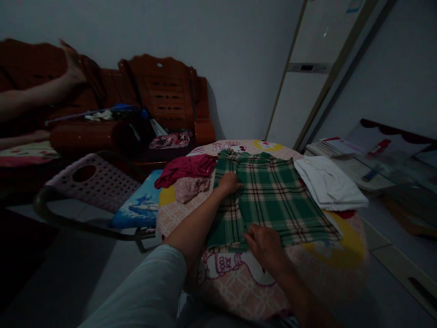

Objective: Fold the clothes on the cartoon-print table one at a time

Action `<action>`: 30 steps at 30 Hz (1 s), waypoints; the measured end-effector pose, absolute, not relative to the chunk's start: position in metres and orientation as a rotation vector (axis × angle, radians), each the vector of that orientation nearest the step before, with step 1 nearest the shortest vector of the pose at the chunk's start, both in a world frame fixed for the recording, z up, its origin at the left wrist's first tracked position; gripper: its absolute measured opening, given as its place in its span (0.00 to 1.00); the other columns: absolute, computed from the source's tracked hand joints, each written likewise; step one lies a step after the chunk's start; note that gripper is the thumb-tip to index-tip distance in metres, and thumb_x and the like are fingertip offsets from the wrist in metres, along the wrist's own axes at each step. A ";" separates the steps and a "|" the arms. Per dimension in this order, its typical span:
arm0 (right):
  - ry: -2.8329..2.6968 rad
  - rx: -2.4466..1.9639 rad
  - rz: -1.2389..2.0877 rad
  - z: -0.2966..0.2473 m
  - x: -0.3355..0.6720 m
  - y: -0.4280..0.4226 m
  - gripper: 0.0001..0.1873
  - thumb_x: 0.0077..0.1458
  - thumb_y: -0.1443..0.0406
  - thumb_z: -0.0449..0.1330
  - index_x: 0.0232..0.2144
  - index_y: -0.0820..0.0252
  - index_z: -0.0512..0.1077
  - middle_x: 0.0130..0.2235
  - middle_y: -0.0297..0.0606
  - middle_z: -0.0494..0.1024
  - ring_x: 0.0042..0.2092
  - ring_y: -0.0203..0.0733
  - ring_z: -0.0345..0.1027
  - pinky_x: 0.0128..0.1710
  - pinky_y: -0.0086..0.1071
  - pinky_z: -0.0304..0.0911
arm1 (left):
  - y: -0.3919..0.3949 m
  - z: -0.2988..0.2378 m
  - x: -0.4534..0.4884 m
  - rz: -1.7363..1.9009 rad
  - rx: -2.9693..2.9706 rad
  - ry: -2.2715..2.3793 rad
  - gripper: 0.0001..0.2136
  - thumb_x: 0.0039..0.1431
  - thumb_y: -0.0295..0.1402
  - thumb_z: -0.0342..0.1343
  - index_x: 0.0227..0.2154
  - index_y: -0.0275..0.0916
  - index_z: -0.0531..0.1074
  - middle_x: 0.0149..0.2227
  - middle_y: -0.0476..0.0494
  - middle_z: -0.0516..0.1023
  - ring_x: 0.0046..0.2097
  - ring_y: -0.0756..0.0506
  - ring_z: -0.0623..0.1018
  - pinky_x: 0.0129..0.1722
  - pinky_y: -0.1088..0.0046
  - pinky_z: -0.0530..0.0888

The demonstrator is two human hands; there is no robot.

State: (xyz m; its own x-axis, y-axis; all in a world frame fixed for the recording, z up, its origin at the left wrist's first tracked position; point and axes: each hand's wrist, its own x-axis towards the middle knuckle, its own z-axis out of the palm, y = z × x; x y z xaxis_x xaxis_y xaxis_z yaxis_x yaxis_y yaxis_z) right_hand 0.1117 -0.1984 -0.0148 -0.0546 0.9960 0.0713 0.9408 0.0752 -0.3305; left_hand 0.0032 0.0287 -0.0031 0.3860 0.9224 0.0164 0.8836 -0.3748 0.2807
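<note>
A green plaid garment lies spread over the round table, with its left part folded inward along a lengthwise edge. My left hand is closed on that folded edge near the far end. Nearer to me, my right hand pinches the same edge at the garment's near side. A folded white garment rests just right of the plaid one. On the left lie a crumpled dark red cloth and a small pale pink cloth.
The table wears a pink patterned tablecloth. A chair with a woven back and blue cushion stands left. Behind it is a wooden sofa with another person's bare leg. A tall air conditioner stands behind; a cluttered glass table is right.
</note>
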 end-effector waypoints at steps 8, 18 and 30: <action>-1.969 -1.972 0.388 -0.013 0.112 -0.195 0.09 0.56 0.65 0.58 0.24 0.58 0.73 0.26 0.36 0.79 0.30 0.38 0.72 0.30 0.29 0.52 | 0.025 -0.004 0.007 0.080 2.464 1.582 0.13 0.54 0.36 0.59 0.40 0.35 0.79 0.41 0.31 0.81 0.49 0.37 0.79 0.45 0.69 0.75; -1.906 -1.965 0.577 -0.007 0.112 -0.197 0.08 0.52 0.67 0.59 0.22 0.58 0.75 0.25 0.35 0.79 0.29 0.37 0.71 0.29 0.28 0.52 | 0.023 -0.001 0.007 0.249 2.496 1.477 0.09 0.57 0.35 0.57 0.34 0.37 0.80 0.38 0.37 0.82 0.45 0.40 0.80 0.43 0.70 0.75; -1.935 -1.943 0.480 -0.014 0.116 -0.200 0.10 0.57 0.62 0.60 0.25 0.58 0.75 0.26 0.34 0.79 0.30 0.37 0.71 0.30 0.29 0.50 | 0.070 -0.001 0.006 0.320 2.621 1.548 0.16 0.61 0.27 0.49 0.48 0.38 0.77 0.48 0.40 0.80 0.51 0.44 0.77 0.51 0.73 0.72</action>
State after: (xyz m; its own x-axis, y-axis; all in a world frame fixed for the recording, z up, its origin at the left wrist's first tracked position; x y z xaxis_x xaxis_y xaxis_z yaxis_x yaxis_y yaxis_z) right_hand 0.1160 -0.1996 -0.0141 0.0070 0.9999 0.0103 0.8793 -0.0012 -0.4763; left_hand 0.0064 0.0703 -0.0007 0.4672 0.8733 0.1379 0.8564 -0.4858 0.1750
